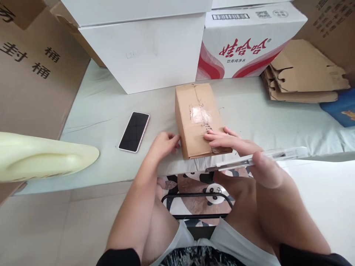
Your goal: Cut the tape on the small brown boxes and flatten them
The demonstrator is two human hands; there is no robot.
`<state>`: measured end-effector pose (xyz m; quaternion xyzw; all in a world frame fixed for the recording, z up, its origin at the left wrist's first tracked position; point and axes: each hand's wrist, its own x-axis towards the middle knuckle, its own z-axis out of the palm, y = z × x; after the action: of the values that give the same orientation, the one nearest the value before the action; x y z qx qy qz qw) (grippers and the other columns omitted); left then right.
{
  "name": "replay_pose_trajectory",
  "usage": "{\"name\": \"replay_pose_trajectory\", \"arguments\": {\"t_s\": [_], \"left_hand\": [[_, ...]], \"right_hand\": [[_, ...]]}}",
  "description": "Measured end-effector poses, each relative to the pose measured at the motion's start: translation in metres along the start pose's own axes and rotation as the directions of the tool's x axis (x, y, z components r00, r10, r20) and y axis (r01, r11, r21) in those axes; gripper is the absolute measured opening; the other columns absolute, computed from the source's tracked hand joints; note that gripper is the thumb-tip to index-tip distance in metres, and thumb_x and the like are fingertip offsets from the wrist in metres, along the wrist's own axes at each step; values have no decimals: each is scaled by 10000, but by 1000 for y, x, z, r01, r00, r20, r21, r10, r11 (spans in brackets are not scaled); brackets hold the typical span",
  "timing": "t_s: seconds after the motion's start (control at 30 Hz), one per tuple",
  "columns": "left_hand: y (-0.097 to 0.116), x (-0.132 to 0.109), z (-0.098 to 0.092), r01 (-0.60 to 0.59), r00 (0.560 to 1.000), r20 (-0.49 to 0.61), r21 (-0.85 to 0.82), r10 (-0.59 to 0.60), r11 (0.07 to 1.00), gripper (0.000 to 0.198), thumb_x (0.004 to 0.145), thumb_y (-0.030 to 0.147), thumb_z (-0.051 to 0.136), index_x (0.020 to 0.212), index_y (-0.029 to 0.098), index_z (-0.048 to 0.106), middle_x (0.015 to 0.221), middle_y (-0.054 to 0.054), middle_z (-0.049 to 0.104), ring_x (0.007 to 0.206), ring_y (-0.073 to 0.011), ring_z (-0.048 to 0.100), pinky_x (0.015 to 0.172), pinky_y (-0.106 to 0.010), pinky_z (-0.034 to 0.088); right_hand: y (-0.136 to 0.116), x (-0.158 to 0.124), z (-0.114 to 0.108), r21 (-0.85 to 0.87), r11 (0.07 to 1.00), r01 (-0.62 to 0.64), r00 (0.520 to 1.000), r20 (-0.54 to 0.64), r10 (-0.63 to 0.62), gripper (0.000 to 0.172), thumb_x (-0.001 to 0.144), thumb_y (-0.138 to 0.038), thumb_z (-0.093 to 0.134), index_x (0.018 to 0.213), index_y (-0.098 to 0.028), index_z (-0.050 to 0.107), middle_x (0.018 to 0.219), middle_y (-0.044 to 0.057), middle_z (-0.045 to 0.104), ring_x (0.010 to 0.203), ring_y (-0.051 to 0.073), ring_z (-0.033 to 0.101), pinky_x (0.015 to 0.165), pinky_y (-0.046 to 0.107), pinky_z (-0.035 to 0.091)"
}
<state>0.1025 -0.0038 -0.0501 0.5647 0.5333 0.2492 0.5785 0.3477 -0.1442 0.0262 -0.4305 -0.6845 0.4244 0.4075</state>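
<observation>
Your right grip (246, 152) pinches a clear cutter (288, 152), its fingers resting on the near end of the cardboard box (194, 107). Your left grip (163, 145), unclenched, touches the box's left side. The box lies on the bench (105, 111), with a phone (134, 131) to its left. You look to be steadying it; the next move calls for the blade on the taped seam (201, 116), fingers clear.

Bright, even daylight; soft shadows, edges bowed, sharp centre.
</observation>
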Motion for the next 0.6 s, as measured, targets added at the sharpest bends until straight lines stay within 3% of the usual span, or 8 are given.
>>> {"name": "replay_pose_trajectory", "arguments": {"t_s": [0.07, 0.13, 0.2, 0.27, 0.37, 0.43, 0.5, 0.6], "left_hand": [[4, -1, 0, -240, 946, -223, 10, 236, 971, 368, 804, 536, 773, 986, 219, 736, 982, -109, 793, 950, -277, 758, 713, -324, 590], [10, -4, -1, -561, 748, -347, 125, 565, 819, 482, 904, 606, 630, 1233, 257, 682, 1308, -106, 732, 1286, -296, 669, 982, -406, 585], [15, -7, 1, -765, 516, -261, 288, 816, 576, 516, 982, 619, 483, 1335, 283, 650, 1441, -87, 673, 1445, -310, 562, 1179, -497, 480], [17, -9, 5, -830, 405, -88, 383, 910, 406, 493, 1027, 556, 402, 1336, 280, 671, 1449, -77, 674, 1483, -310, 527, 1264, -528, 395], [14, -11, 14, -851, 352, 54, 435, 935, 295, 506, 1048, 468, 341, 1311, 226, 700, 1430, -105, 682, 1429, -308, 571, 1267, -548, 395], [11, -16, 20, -825, 348, 39, 487, 937, 286, 528, 1049, 448, 308, 1284, 211, 716, 1401, -111, 695, 1395, -313, 588, 1244, -556, 419], [7, -25, 26, -787, 332, -16, 546, 943, 286, 525, 1041, 444, 309, 1261, 212, 725, 1342, -110, 719, 1397, -336, 579, 1209, -564, 442], [3, -38, 35, -801, 284, -33, 541, 958, 256, 501, 1017, 475, 357, 1255, 208, 708, 1238, -124, 725, 1350, -356, 617, 1124, -555, 512]], "right_hand": [[0, 1, 2, -73, 997, 8, 999, 37, -5, 671, 1043, -703, 212, 1438, -378, 648, 1607, -23, 568, 1573, 276, 433, 1373, 468, 15], [-3, 2, 4, -107, 994, 12, 997, 72, -4, 658, 1048, -685, 225, 1440, -368, 649, 1630, -16, 541, 1579, 281, 422, 1367, 479, 17], [-8, 3, 5, -131, 991, 13, 993, 120, 3, 662, 1052, -677, 226, 1448, -352, 646, 1648, -6, 518, 1582, 286, 417, 1363, 484, 25], [-13, 3, 5, -139, 990, 26, 987, 158, -4, 662, 1053, -671, 242, 1447, -331, 651, 1631, 11, 540, 1572, 297, 431, 1358, 498, 66], [-19, 6, 7, -74, 996, 54, 998, 42, -51, 636, 1041, -674, 320, 1345, -285, 720, 1428, 63, 716, 1412, 310, 605, 1255, 514, 354], [-22, 9, 9, 46, 997, 62, 981, -186, -52, 620, 1016, -712, 381, 1172, -260, 777, 1069, 76, 812, 1017, 264, 765, 924, 435, 594], [-23, 13, 13, 162, 982, 100, 901, -434, -20, 558, 989, -718, 473, 1003, -253, 779, 725, 30, 731, 605, 180, 679, 564, 334, 557], [-23, 15, 21, 155, 982, 111, 756, -655, 18, 305, 958, -547, 668, 950, -253, 751, 629, -8, 683, 465, 127, 592, 391, 258, 435]]}}
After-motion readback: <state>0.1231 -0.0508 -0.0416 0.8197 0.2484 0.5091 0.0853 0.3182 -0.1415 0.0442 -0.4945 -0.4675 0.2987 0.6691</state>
